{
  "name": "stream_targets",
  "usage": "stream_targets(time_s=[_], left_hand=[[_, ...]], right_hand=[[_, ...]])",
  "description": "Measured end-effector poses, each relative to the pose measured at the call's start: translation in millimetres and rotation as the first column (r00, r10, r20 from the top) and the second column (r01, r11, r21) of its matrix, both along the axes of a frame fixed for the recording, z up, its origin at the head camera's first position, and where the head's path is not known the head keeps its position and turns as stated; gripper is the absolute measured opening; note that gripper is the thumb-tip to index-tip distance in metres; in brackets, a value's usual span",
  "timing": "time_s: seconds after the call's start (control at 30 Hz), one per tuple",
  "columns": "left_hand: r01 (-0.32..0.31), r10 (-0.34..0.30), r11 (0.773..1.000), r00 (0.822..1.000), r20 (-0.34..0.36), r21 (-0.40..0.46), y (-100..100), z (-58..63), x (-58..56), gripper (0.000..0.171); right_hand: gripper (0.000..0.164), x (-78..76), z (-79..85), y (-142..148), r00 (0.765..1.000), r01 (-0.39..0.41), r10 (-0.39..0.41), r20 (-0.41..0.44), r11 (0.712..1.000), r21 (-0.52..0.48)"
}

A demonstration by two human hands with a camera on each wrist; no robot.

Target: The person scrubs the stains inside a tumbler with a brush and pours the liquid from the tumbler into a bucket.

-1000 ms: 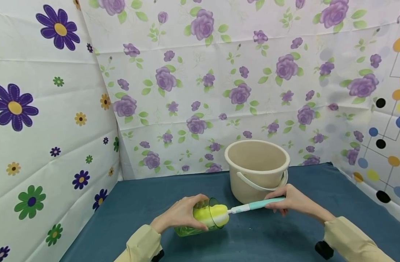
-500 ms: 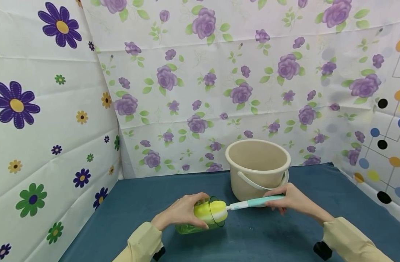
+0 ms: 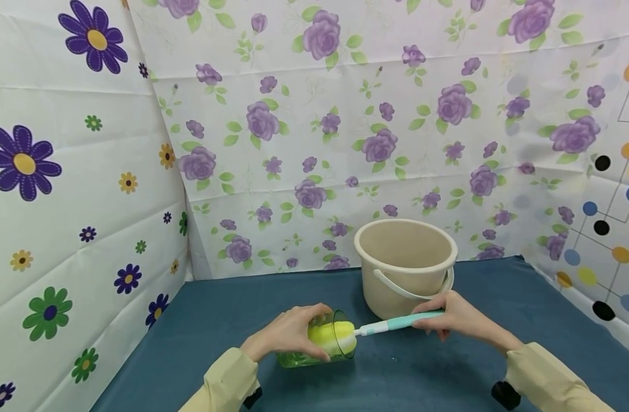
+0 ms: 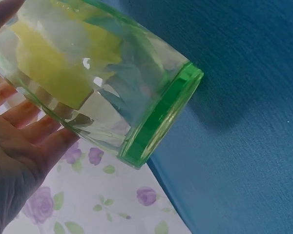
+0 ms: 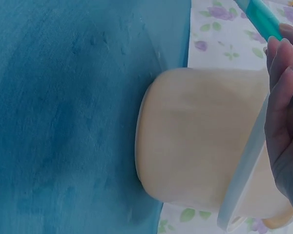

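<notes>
My left hand point(image 3: 292, 333) grips a clear green cup point(image 3: 293, 360), which lies tilted on its side with its mouth to the right. In the left wrist view the cup's thick green base point(image 4: 158, 117) points away from the palm, a little off the cloth. A yellow and white sponge head point(image 3: 346, 339) sits mostly inside the cup, its end just out past the rim. It belongs to a cup brush, whose teal and white handle point(image 3: 396, 323) my right hand point(image 3: 454, 317) pinches near its end. In the right wrist view that hand point(image 5: 285, 117) is partly cut off.
Just behind the brush handle stands a beige bucket point(image 3: 391, 286) with its white carrying handle point(image 3: 402, 292) hanging down in front. A dark blue cloth point(image 3: 232, 309) covers the table. Flower-patterned sheets point(image 3: 293, 143) hang at the back and sides.
The sponge head has slid slightly deeper into the cup as my right hand moved a little to the left. The cup has shifted slightly; both hands keep their hold.
</notes>
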State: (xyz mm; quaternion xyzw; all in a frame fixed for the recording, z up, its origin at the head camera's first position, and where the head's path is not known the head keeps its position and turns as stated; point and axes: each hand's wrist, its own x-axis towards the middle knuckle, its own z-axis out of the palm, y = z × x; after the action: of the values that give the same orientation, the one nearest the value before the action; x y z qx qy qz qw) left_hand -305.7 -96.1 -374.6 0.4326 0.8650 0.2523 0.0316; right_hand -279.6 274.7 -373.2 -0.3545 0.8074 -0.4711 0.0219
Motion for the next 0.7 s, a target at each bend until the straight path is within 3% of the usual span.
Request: stream_targets(time_s=[0.23,0.53,0.7], left_hand=[[-0.018,0.018,1.0,1.0,-0.009,-0.015,2,-1.4,-0.7,0.073],[-0.02,0.02,1.0,1.0,-0.018,-0.023,4,-1.1,-2.0,0.072],[-0.019,0.018,0.999,0.999,-0.028,-0.029,4,-1.4,-2.1,0.073]], right_hand=[[0.018,10.1,7.3,-12,1.0,-0.005,0.005,-0.005,1.0,-0.018],[0.018,1.6,-3.2,-12,0.998,0.065,-0.065,-0.003,0.998,-0.005],[0.017,5.8,2.1,-20,0.998,0.067,-0.067,0.003,0.998,0.017]])
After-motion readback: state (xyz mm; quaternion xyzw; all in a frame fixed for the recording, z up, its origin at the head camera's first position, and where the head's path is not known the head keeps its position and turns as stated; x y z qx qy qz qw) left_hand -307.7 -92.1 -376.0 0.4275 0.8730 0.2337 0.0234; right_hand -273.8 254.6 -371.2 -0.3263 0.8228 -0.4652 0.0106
